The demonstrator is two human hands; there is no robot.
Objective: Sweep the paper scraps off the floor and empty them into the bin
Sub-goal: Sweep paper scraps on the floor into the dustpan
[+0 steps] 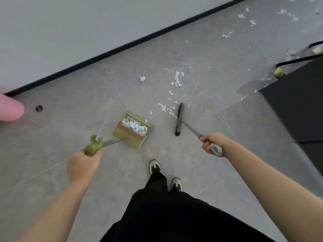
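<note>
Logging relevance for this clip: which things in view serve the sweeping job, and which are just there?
Job: broom, right hand; green dustpan, left hand; paper scraps.
Bystanders: black cabinet, pink object, small black disc.

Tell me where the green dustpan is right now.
In the head view the green dustpan sits on the floor at centre, left of the broom head, its handle gripped by the left hand.

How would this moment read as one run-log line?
left hand: holds dustpan | right hand: holds broom | scraps: partly collected
</note>
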